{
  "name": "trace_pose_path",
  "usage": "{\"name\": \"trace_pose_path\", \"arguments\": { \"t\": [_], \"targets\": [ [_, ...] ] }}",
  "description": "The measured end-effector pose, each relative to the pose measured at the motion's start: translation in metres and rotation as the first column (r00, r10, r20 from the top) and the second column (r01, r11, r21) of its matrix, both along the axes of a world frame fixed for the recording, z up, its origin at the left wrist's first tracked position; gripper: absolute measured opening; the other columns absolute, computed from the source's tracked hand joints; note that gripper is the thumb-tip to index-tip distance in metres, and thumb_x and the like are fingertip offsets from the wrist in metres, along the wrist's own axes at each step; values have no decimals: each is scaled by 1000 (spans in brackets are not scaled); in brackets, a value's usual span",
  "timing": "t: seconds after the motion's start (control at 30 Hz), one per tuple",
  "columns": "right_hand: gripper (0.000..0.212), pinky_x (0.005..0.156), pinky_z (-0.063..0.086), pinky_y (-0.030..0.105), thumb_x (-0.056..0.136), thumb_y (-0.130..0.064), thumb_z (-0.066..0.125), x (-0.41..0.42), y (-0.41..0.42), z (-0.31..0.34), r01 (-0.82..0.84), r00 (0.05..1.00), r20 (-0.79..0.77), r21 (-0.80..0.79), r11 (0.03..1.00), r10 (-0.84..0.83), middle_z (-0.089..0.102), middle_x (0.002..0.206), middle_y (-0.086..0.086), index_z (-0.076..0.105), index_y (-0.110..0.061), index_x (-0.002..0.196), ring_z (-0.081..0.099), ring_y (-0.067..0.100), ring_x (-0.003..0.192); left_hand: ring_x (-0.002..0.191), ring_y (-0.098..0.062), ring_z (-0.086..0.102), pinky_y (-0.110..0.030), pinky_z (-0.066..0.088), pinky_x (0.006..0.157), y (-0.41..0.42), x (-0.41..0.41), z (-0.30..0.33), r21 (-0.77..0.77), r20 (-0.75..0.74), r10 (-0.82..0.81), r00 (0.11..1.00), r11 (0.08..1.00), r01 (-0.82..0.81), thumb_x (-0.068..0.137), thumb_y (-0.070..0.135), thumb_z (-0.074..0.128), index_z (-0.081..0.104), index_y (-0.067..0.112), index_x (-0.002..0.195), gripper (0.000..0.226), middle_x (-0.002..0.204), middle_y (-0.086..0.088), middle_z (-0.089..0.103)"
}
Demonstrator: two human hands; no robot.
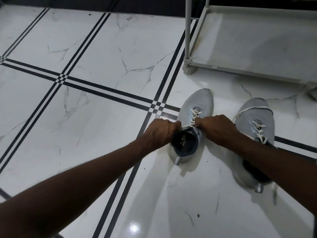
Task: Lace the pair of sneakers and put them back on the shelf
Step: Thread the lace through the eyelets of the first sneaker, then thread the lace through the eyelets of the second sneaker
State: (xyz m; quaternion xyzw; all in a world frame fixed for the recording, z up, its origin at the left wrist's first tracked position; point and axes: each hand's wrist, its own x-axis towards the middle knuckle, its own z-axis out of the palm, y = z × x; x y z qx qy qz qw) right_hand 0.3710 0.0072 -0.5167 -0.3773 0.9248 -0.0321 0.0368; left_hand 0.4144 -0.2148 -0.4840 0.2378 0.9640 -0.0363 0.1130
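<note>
While both arms reach forward and down, the left hand [161, 133] is clenched at the left side of the nearer sneaker's [192, 127] opening, fingers curled under so that what they pinch is hidden, though a white lace [193, 118] runs straight out from beneath its knuckles. The right hand [217, 129] is closed in the same way on the other side of the tongue, gripping the lace where it leaves the upper eyelets. Between the two hands the lace is drawn taut across the throat of the shoe, and above them it criss-crosses through several rows toward the toe.

This sneaker is light grey knit with a dark lining and a printed insole, and it sits flat on the floor [103, 66] with its toe pointing away from the person — its heel tab faces the camera. The second sneaker [257, 127] stands just to the right, apart from the first, toe also pointing away; the right forearm crosses over its heel and hides part of it. Its own lace [247, 109] is threaded through the lower rows, and a loose length loops over the toe.

Beyond the shoes, at the upper right, stands the shelf [240, 70] — a pale grey rack with a round post at its corner and a low bottom tier. White marble-patterned tiles with dark double stripes cover the floor all around.
</note>
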Motion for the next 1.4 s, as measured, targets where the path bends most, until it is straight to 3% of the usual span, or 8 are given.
{"name": "trace_pose_path", "arguments": {
  "t": [0.1, 0.27, 0.5, 0.67, 0.83, 0.97, 1.1, 1.4],
  "targets": [
    [21, 48, 29, 32, 89, -29, 32, 1, -1, 0, -2, 1000, 13, 26, 1000, 2, 67, 70, 5, 52, -24, 89, 62, 32, 58, 63, -36, 63, -31, 28, 53, -3, 4, -3, 27, -9, 1, 1000, 1000, -1, 93, 21, 47, 59, 14, 108, 21, 73, -12, 69],
    [37, 52, 26, 33, 88, -35, 25, -2, 6, 11, -69, 998, 11, -32, 997, 69, 66, 72, 10, 55, -14, 88, 62, 36, 61, 84, -29, 64, -33, 39, 62, -22, -5, -9, 85, 62, 18, 998, 996, -23, 100, 34, 34, 59, 15, 101, 32, 90, -9, 68],
    [58, 93, 43, 45, 87, -53, 48, -25, 66, 77, 38, 991, 120, 162, 986, -58, 60, 120, 13, 47, -14, 129, 54, 34, 112, 95, -28, 61, -41, 47, 83, 5, -50, 25, 340, -129, -1, 992, 939, 45, 95, 50, 36, 63, 17, 109, 45, 99, -5, 69],
    [36, 83, 47, 36, 87, -43, 59, -1, 155, 96, 276, 866, 399, 122, 953, -302, 68, 112, 4, 59, -19, 115, 62, 27, 103, 105, -30, 61, -43, 50, 86, 117, -59, 29, 429, 10, -246, 969, 877, 218, 92, 44, 50, 62, 14, 120, 42, 112, -10, 67],
    [23, 72, 45, 33, 86, -30, 62, 50, 168, 49, 484, 804, 420, -53, 873, -421, 70, 97, 7, 59, -15, 105, 65, 29, 89, 113, -38, 59, -46, 52, 87, 159, -41, 3, 366, 117, -419, 901, 861, 353, 86, 40, 60, 53, 7, 133, 58, 124, -18, 61],
    [23, 57, 35, 30, 86, -32, 66, 67, 177, 34, 540, 810, 386, -199, 818, -441, 55, 64, -3, 53, -16, 76, 51, 16, 59, 91, -36, 64, -34, 39, 66, 172, -37, -7, 342, 124, -409, 904, 873, 348, 89, 27, 59, 66, 10, 98, 21, 94, -15, 69],
    [39, 50, 34, 32, 91, -31, 61, 63, 188, 32, 618, 685, 613, -204, 759, -394, 42, 47, -7, 42, -22, 58, 49, 6, 42, 85, -35, 64, -41, 51, 69, 168, -47, -6, 372, 265, -351, 898, 896, 241, 93, 29, 50, 64, 18, 91, 17, 90, -8, 70],
    [31, 59, 42, 35, 98, -39, 43, 73, 216, 22, 462, 815, 359, 70, 884, -455, 70, 77, 6, 62, -18, 87, 63, 28, 74, 65, -33, 60, -31, 30, 56, 137, -31, -7, 139, 169, -349, 922, 934, 328, 81, 10, 47, 60, 23, 94, 22, 73, -7, 64]
  ]
}}
